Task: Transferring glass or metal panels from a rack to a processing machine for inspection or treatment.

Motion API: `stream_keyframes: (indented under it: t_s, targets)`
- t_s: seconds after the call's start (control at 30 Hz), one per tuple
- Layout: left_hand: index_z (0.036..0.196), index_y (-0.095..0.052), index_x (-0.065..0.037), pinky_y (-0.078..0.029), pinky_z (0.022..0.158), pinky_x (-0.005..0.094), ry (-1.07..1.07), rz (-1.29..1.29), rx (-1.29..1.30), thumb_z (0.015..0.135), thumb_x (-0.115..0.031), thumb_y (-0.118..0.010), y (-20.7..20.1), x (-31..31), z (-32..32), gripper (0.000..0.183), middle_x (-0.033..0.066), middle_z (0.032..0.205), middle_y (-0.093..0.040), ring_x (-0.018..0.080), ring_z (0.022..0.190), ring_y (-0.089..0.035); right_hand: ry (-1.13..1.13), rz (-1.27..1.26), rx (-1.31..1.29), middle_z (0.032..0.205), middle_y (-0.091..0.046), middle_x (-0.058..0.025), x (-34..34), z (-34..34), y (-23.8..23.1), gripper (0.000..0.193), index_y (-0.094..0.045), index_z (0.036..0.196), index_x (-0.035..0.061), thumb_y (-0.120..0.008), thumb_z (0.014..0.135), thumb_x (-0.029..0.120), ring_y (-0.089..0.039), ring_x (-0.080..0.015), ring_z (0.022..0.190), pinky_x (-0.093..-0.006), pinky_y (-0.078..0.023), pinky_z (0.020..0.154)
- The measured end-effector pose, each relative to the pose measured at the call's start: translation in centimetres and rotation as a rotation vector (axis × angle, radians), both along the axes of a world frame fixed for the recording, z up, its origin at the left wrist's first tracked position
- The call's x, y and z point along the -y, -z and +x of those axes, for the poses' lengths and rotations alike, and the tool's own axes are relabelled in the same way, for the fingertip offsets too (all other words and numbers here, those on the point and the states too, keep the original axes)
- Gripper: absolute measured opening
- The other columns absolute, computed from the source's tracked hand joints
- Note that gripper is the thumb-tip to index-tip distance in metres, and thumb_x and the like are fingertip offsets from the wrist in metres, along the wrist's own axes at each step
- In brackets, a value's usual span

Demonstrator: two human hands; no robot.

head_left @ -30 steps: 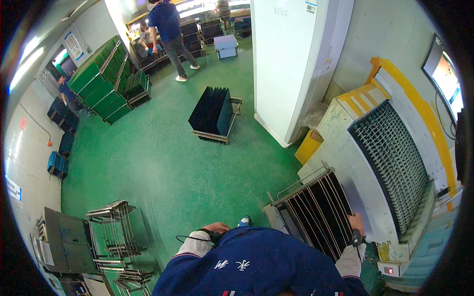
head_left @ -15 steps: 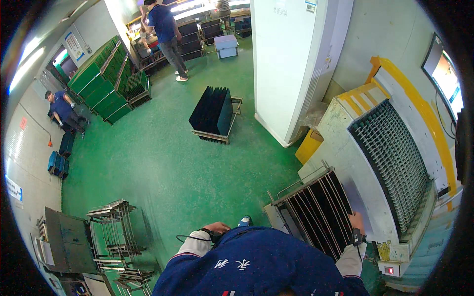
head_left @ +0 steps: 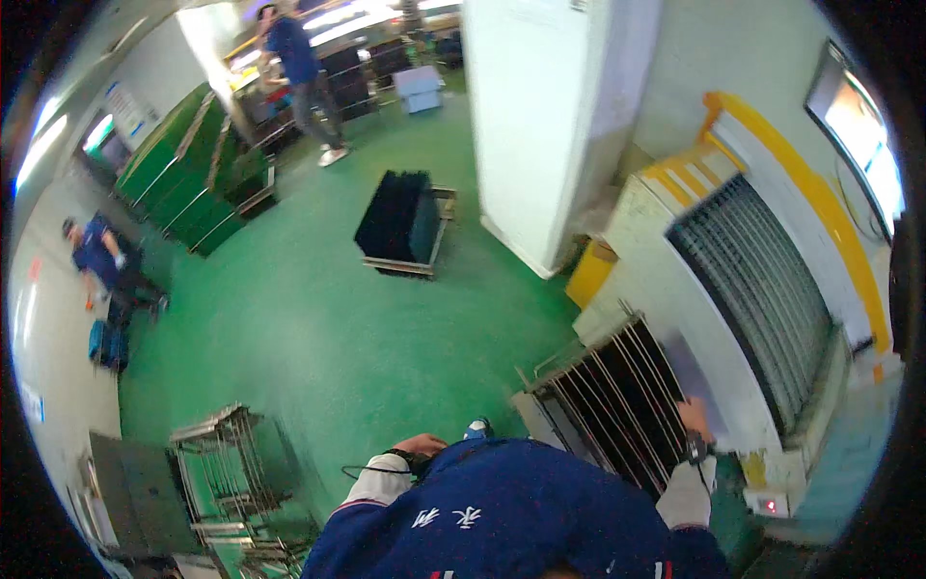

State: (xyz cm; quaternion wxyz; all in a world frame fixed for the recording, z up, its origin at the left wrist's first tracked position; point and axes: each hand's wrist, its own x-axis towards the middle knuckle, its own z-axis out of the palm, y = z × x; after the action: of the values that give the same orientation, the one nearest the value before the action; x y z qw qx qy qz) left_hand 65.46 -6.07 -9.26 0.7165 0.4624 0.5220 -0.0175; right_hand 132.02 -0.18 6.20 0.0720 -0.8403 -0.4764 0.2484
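Just in front of me to the right stands a metal rack (head_left: 617, 400) with thin rods across it and dark panels inside. My right hand (head_left: 694, 421) is at its right edge, fingers bent round that edge and slightly blurred. A cable runs from a small device on that wrist. My left hand (head_left: 422, 444) is held close to my waist; its fingers are mostly hidden by my jacket, so its grip cannot be made out. A thin black cord loops beside the left wrist.
Right of the rack is a pale machine (head_left: 637, 261) with a slotted conveyor (head_left: 757, 289). A loaded rack of dark panels (head_left: 397, 220) stands ahead on the green floor. Bare metal racks (head_left: 227, 463) stand left, green panel stacks (head_left: 183, 183) far left. Two people (head_left: 294, 72) (head_left: 106, 256) are farther off.
My view has shifted a little, moving the scene slightly left. The person at far left has moved nearer and bends lower. My hands stay about where they were.
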Motion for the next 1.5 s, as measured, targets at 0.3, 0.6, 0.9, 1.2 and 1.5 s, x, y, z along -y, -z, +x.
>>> stream_keyframes:
  t_s: [0.3, 0.6, 0.9, 1.2, 1.5]
  targets:
    - [0.106, -0.058, 0.003, -0.046, 0.078, 0.0304, -0.215, -0.064, 0.047, 0.083, -0.020, -0.057, -0.6, 0.5, 1.1, 0.033, 0.0081, 0.097, -0.063, 0.0172, 0.087, -0.058, -0.234, 0.310, 0.279, 0.075, -0.058, -0.0226, -1.2, -4.2, -13.5, 0.035, -0.061, 0.078, -0.0008, -0.065, 0.069, 0.033, -0.056, -0.0400, 0.073, -0.0460, -0.043, 0.066]
    - [0.105, -0.058, 0.004, -0.046, 0.077, 0.0307, -0.130, -0.073, 0.010, 0.082, -0.019, -0.058, 0.0, -1.5, 2.3, 0.033, 0.0088, 0.096, -0.063, 0.0174, 0.086, -0.058, 0.355, 0.894, -0.316, 0.083, -0.063, -0.0035, 4.1, 3.0, -32.5, 0.027, -0.062, 0.097, -0.0009, -0.065, 0.076, 0.016, -0.057, -0.0140, 0.074, -0.0272, -0.043, 0.070]
    - [0.105, -0.058, 0.004, -0.047, 0.076, 0.0309, -0.151, -0.069, -0.014, 0.082, -0.019, -0.059, -0.3, -1.6, 3.8, 0.033, 0.0096, 0.095, -0.063, 0.0176, 0.085, -0.058, 0.682, 1.163, -0.871, 0.103, -0.061, -0.0124, 1.9, 14.2, -22.0, 0.031, -0.057, 0.102, 0.0015, -0.064, 0.080, 0.022, -0.058, -0.0239, 0.091, -0.0317, -0.047, 0.080]
    - [0.104, -0.058, 0.005, -0.047, 0.075, 0.0311, -0.250, -0.101, -0.034, 0.081, -0.018, -0.060, -1.7, 0.5, 4.6, 0.033, 0.0104, 0.094, -0.063, 0.0178, 0.084, -0.058, 0.939, 1.363, -1.445, 0.078, -0.059, -0.0076, -7.4, 19.4, -9.9, 0.009, -0.054, 0.077, 0.0064, -0.059, 0.082, 0.012, -0.055, -0.0210, 0.076, -0.0343, -0.046, 0.073]
    - [0.104, -0.057, 0.006, -0.047, 0.074, 0.0314, -0.280, -0.107, -0.059, 0.080, -0.018, -0.060, -1.4, 0.8, 5.0, 0.033, 0.0112, 0.093, -0.063, 0.0180, 0.083, -0.059, 0.718, 0.774, -1.329, 0.091, -0.063, -0.0129, -11.4, 20.7, -12.7, 0.028, -0.055, 0.093, 0.0008, -0.058, 0.082, 0.026, -0.062, -0.0208, 0.080, -0.0254, -0.050, 0.064]
